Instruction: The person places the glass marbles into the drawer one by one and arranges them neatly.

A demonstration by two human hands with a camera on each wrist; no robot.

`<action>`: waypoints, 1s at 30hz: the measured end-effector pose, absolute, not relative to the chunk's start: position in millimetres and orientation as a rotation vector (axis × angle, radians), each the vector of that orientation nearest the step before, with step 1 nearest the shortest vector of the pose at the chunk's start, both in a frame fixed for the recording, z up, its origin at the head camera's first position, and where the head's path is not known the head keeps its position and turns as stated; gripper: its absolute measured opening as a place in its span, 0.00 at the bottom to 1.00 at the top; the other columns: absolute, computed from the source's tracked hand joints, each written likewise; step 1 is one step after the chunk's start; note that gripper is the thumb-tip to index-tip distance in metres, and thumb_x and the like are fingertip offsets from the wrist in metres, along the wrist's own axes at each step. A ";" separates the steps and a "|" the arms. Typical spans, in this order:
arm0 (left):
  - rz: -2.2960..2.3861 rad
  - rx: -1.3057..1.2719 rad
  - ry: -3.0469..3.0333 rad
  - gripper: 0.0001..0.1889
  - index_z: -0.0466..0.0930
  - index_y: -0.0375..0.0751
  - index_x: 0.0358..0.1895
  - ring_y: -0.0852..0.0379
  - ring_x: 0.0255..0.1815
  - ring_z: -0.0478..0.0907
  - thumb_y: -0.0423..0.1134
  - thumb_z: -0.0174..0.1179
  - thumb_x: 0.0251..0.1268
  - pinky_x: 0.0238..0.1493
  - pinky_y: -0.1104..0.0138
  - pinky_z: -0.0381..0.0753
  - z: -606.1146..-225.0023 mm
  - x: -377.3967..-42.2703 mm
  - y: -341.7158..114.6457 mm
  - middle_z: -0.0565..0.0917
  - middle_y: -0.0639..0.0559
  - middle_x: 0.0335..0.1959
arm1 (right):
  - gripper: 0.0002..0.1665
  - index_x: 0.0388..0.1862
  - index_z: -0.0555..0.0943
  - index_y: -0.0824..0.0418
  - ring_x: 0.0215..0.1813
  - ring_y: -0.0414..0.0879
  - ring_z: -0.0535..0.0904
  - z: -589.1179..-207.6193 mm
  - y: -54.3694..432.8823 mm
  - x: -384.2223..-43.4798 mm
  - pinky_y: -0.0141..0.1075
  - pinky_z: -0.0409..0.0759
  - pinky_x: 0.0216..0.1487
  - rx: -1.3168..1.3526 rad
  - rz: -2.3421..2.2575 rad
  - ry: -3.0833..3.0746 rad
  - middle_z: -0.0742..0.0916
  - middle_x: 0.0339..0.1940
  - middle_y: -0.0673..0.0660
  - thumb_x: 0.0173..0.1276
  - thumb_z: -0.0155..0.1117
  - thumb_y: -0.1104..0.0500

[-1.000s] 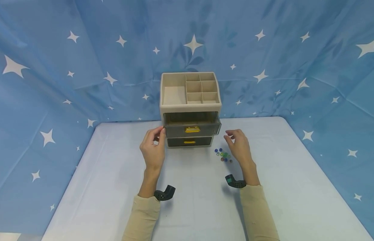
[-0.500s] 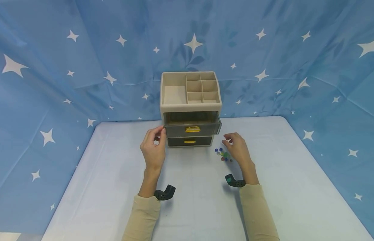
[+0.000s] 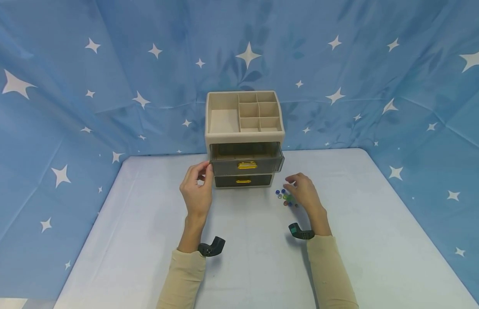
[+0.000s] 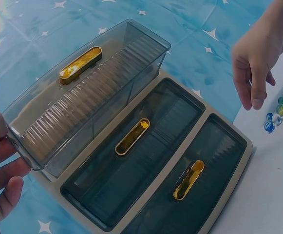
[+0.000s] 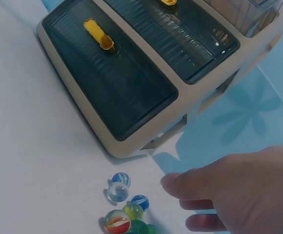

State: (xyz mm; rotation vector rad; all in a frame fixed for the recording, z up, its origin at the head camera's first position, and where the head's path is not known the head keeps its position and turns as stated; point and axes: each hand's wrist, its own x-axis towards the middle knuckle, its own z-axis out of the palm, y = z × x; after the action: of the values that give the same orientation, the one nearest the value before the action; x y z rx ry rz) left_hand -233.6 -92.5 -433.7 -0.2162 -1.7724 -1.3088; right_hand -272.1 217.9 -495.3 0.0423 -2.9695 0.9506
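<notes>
A cream desktop drawer organizer [image 3: 243, 138] stands at the back with its smoky clear top drawer [image 3: 227, 167] pulled out. My left hand [image 3: 197, 191] pinches the drawer's left front corner, and in the left wrist view its fingers [image 4: 12, 168] lie at that corner beside the gold handle [image 4: 80, 66]. My right hand [image 3: 306, 193] hovers just beyond a small cluster of glass marbles [image 3: 285, 197], fingers loosely bent, with nothing between them. In the right wrist view the marbles [image 5: 118, 222] are blue, clear, green and red-striped, below and left of the thumb [image 5: 180, 184].
Two lower dark drawers [image 4: 131, 156] with gold handles are shut. Divided compartments [image 3: 259, 110] top the organizer. Everything stands on a white-covered table [image 3: 243, 266] before a blue star-patterned curtain [image 3: 146, 77].
My right hand has come down and slightly toward me, nearer the marbles. My left hand stays at the drawer corner, and the drawer has not moved.
</notes>
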 end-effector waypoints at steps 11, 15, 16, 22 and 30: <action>-1.308 -0.235 -1.758 0.07 0.86 0.32 0.43 0.49 0.32 0.83 0.32 0.63 0.67 0.36 0.77 0.77 -433.6 -233.3 -92.9 0.87 0.40 0.34 | 0.21 0.56 0.81 0.66 0.56 0.60 0.79 -501.5 219.9 -273.8 0.55 0.79 0.59 0.086 0.945 -3.028 0.83 0.55 0.66 0.71 0.65 0.55; -1.312 -0.238 -1.755 0.07 0.86 0.32 0.43 0.49 0.33 0.83 0.32 0.63 0.67 0.36 0.78 0.77 -433.7 -233.9 -92.4 0.87 0.40 0.34 | 0.21 0.55 0.82 0.67 0.53 0.59 0.80 -505.1 220.7 -275.4 0.54 0.80 0.57 0.112 0.910 -3.035 0.83 0.53 0.66 0.70 0.65 0.54; -1.312 -0.240 -1.756 0.07 0.86 0.32 0.43 0.49 0.33 0.83 0.32 0.63 0.67 0.36 0.78 0.77 -433.4 -234.0 -92.2 0.87 0.40 0.35 | 0.21 0.54 0.83 0.67 0.53 0.59 0.80 -505.7 220.9 -275.8 0.53 0.80 0.57 0.115 0.904 -3.035 0.84 0.52 0.65 0.70 0.66 0.53; -1.307 -0.241 -1.752 0.07 0.86 0.32 0.43 0.49 0.33 0.83 0.32 0.63 0.67 0.35 0.76 0.77 -432.1 -234.4 -91.8 0.87 0.41 0.34 | 0.20 0.52 0.84 0.68 0.51 0.59 0.81 -507.3 221.6 -277.2 0.54 0.80 0.57 0.124 0.896 -3.021 0.84 0.50 0.65 0.70 0.65 0.54; -1.307 -0.239 -1.740 0.06 0.86 0.33 0.42 0.49 0.32 0.82 0.30 0.63 0.66 0.34 0.76 0.77 -433.6 -235.4 -92.1 0.87 0.41 0.33 | 0.16 0.49 0.85 0.67 0.52 0.60 0.80 -510.3 220.5 -276.3 0.54 0.80 0.57 0.130 0.872 -3.006 0.85 0.48 0.65 0.70 0.66 0.56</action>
State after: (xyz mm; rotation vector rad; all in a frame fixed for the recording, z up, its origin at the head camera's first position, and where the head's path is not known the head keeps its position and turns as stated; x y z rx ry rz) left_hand -235.4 -92.1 -433.6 -0.2394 -1.7403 -1.3070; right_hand -276.3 220.5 -510.3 0.1302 -3.0056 0.8722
